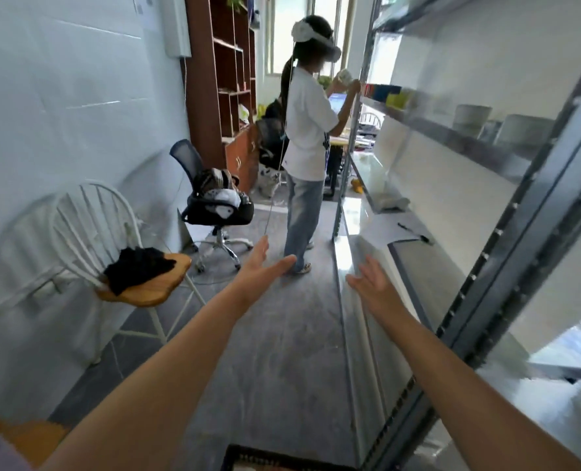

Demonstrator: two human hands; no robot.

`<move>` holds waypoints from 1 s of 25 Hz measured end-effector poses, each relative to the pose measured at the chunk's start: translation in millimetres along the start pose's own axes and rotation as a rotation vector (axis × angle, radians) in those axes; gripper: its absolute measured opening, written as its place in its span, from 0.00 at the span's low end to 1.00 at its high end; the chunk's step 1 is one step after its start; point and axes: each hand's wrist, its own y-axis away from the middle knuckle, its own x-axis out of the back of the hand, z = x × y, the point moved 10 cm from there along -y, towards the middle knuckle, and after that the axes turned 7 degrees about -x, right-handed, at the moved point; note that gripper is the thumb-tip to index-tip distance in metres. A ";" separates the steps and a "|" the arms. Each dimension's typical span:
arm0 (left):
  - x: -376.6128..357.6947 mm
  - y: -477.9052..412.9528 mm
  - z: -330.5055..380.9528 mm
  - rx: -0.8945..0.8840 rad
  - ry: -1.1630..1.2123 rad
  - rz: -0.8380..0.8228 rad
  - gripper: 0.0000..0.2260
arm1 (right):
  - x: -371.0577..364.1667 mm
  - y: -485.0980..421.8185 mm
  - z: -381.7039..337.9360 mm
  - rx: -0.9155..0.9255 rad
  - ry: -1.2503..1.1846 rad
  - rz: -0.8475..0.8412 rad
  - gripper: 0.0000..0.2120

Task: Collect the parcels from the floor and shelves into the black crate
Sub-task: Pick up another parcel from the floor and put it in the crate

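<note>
Black crate point(265, 458) edge beside shelving point(486, 266), aisle point(282, 351) ahead

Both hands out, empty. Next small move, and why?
Probably reach the right hand along the shelf toward the pale bundle lying on it, likely a parcel. Both it and the left hand are open and hold nothing, no parcel shows on the floor ahead, and the black crate sits at the person's feet.

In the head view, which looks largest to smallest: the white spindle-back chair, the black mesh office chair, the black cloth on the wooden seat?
1. White spindle-back chair (nearer, so true size versus the next is unsure)
2. Black mesh office chair
3. Black cloth
</note>
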 end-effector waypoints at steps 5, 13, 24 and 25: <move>-0.1 -10.1 81.7 -0.277 -0.135 -0.104 0.35 | 30.8 23.1 -75.1 0.156 -0.030 0.076 0.32; -14.1 -23.3 189.6 -0.551 0.020 -0.215 0.25 | 68.9 68.1 -160.4 0.328 0.006 0.329 0.29; -124.4 27.9 218.4 -0.670 0.213 -0.639 0.26 | 145.3 252.0 -117.9 0.239 -0.017 0.906 0.23; -135.5 43.1 225.6 -0.682 0.250 -0.676 0.25 | 149.3 277.7 -117.2 0.237 -0.027 0.945 0.23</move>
